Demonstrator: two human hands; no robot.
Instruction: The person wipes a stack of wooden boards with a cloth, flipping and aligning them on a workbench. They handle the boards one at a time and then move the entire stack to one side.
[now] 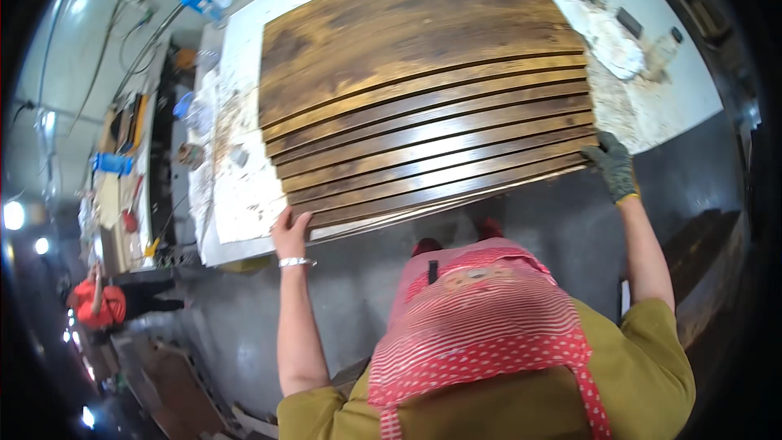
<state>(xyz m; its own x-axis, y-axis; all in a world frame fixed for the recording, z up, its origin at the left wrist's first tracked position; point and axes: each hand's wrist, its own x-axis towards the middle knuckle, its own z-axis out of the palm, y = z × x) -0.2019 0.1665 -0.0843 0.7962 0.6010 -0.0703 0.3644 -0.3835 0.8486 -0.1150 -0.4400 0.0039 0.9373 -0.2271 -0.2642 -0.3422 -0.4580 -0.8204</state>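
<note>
Several brown wood-grain panels (423, 28) lie fanned in an overlapping stack, their near edges stepping down toward me. My bare left hand (291, 232), with a bracelet at the wrist, grips the near left corner of the nearest panel (444, 179), its thumb along the edge. On the opposite side my right hand (612, 167), in a dark grey-green glove, closes round that panel's near right corner. The fingers of both hands are partly hidden under or behind the panel. Its near edge reaches past the edge of the white, stained worktable (240, 216).
A crumpled white cloth (615, 49) and a clear bottle (661, 53) lie right of the stack. A blue-topped bottle (198, 2) is at the far left. A side bench (114, 220) holds tools. Another person (102, 303) in red is at the lower left.
</note>
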